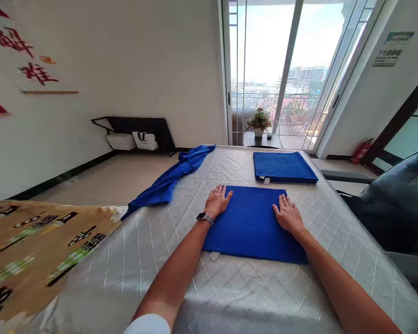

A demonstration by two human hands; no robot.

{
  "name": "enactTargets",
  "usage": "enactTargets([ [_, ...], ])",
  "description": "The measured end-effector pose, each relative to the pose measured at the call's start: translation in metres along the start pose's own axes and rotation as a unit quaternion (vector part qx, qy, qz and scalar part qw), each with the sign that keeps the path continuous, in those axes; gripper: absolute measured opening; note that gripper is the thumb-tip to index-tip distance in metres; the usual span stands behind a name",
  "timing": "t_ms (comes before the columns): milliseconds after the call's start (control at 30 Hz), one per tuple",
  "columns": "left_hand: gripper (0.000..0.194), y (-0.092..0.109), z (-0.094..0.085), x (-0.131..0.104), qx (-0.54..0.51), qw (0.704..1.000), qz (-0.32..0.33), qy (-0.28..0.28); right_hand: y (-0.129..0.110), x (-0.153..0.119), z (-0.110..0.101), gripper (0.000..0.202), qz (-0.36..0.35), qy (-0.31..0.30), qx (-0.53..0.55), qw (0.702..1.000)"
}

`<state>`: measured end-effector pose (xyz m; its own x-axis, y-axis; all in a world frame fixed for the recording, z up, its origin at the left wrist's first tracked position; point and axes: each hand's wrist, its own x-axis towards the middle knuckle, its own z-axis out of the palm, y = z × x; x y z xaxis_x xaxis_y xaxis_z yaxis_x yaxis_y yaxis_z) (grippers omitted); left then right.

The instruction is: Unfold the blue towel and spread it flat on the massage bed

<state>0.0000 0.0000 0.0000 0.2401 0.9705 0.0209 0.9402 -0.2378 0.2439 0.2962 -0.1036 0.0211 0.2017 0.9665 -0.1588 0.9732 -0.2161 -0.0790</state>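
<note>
A folded blue cloth [252,227] lies flat on the silvery quilted mattress [153,269], a small white tag at its near left edge. My left hand [217,201] rests flat on its left edge, fingers stretched forward and thumb out; a watch is on that wrist. On the cloth's right part lies my right hand [288,214], palm down, with fingers extended. Beyond it sits a neatly folded blue stack [284,166], also with a white tag. A crumpled blue cloth [174,176] is spread along the mattress's left edge.
Tan printed fabric [55,250] covers the near left. A black rack [139,127] with white bags stands by the far wall. Behind the mattress, a small table [263,141] holds a potted plant [259,122] before glass doors. Dark bulky items [393,204] are at the right.
</note>
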Motion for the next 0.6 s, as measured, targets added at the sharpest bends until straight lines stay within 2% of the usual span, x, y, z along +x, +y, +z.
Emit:
enactTargets([
  [600, 0.072, -0.0046, 0.0059, 0.0061, 0.016, 1.0, 0.006, -0.003, 0.0006, 0.0005, -0.0006, 0.072, -0.005, -0.001, 0.023, 1.0],
])
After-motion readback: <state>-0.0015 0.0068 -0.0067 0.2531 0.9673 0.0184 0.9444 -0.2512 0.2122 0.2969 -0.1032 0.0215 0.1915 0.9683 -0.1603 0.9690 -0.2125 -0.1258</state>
